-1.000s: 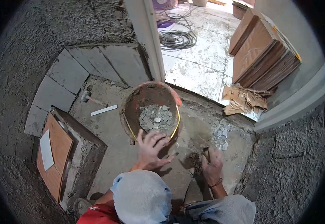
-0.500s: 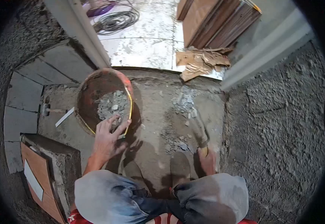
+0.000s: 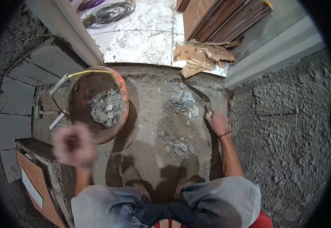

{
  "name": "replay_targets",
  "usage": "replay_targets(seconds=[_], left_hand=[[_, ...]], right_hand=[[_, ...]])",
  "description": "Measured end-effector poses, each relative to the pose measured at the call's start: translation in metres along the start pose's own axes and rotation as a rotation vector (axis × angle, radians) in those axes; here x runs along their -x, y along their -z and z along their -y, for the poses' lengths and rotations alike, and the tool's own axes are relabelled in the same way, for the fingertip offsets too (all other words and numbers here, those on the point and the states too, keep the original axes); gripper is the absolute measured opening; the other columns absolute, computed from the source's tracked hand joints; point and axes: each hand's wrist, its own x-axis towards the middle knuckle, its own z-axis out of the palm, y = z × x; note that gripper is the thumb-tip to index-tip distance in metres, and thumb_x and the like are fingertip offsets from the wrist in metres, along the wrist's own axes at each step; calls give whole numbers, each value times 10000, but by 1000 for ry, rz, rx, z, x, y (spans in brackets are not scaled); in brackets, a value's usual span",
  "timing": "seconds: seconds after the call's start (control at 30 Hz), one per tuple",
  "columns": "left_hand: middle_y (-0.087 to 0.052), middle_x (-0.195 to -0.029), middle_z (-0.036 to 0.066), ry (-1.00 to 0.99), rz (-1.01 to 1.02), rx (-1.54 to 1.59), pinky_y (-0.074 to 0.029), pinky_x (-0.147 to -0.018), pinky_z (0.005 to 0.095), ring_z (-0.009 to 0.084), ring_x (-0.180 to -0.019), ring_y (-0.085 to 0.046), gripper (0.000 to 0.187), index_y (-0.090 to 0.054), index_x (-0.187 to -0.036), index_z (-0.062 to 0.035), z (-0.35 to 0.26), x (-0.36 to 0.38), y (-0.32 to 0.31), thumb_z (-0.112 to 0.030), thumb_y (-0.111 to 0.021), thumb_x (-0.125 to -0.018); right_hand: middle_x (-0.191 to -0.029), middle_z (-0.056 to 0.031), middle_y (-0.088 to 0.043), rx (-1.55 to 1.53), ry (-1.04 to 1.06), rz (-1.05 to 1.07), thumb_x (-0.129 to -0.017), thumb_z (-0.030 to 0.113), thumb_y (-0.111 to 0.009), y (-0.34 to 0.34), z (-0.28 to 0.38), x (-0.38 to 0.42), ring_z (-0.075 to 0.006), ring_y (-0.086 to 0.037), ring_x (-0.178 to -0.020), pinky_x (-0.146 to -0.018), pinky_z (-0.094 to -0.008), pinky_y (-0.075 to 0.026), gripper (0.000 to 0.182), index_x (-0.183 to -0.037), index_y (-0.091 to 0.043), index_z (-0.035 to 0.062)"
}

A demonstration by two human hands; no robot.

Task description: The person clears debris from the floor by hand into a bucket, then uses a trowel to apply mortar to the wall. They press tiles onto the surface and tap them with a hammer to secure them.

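My right hand (image 3: pixel 218 123) is wrapped round the handle of a trowel (image 3: pixel 196 90), its dark blade seen nearly edge-on just behind a pile of grey rubble (image 3: pixel 184 100). A second heap of broken bits (image 3: pixel 180 147) lies nearer my feet. On the left stands a worn reddish bucket (image 3: pixel 124 95) with grey chunks (image 3: pixel 107 108) inside. Its wire handle with a yellow sleeve (image 3: pixel 89 72) rests over the far left rim. My left hand (image 3: pixel 74 146) hovers by the bucket's near left side, smeared by motion, so its fingers do not show clearly.
A hammer (image 3: pixel 45 112) and a white strip (image 3: pixel 57 121) lie left of the bucket. A concrete block (image 3: pixel 55 167) with a brown panel stands lower left. Torn cardboard (image 3: pixel 203 59) and stacked brown boards (image 3: pixel 226 22) lie beyond the sill; rough wall (image 3: pixel 287 114) bounds the right.
My left hand has left the bucket's rim and moved left and nearer me. The bucket's handle has swung to the far left. My right hand and trowel have moved forward to the far pile.
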Motion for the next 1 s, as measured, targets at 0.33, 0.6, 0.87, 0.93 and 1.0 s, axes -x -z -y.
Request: replay_targets(seconds=[0.33, 0.6, 0.87, 0.93, 1.0], left_hand=[[-473, -1417, 377, 174, 982, -122, -441, -1084, 556, 542, -1308, -487, 1035, -214, -1605, -31, 24, 194, -114, -361, -815, -829], [-231, -1593, 400, 230, 877, -85, -230, -1214, 621, 561, -1489, -230, 1053, -244, -1593, 4, 11, 193, -237, -409, -814, -810], [-290, -1559, 383, 144, 787, 40, -286, -1182, 627, 557, -1473, -264, 964, -392, -1553, -100, -14, 187, -308, -459, -824, -770], [-318, -1553, 352, 133, 879, 155, -306, -1174, 621, 541, -1462, -298, 933, -415, -1527, -84, -16, 188, -302, -452, -819, -771], [-345, -1547, 320, 125, 972, 279, -325, -1165, 615, 525, -1450, -332, 903, -438, -1500, -68, -19, 191, -301, -445, -814, -771]], right_hand=[[-852, -241, -709, -68, -210, -137, -960, 342, -661, -1, -12, 49, -471, -690, -811, -735, -564, -553, 360, -1094, -666, 8], [-832, -254, -674, 121, -133, -137, -976, 286, -654, -68, 28, 56, -442, -678, -761, -674, -550, -529, 303, -921, -629, -11], [-765, -207, -623, 24, 130, -148, -976, 279, -668, -50, -3, 63, -405, -617, -679, -589, -546, -460, 315, -841, -606, 1], [-760, -220, -635, -112, -56, -46, -976, 274, -666, -40, 0, 64, -406, -643, -694, -607, -546, -486, 297, -899, -610, -7], [-788, -234, -653, -5, 0, -113, -972, 276, -673, -55, -5, 58, -417, -666, -726, -629, -549, -508, 296, -959, -601, -11]])
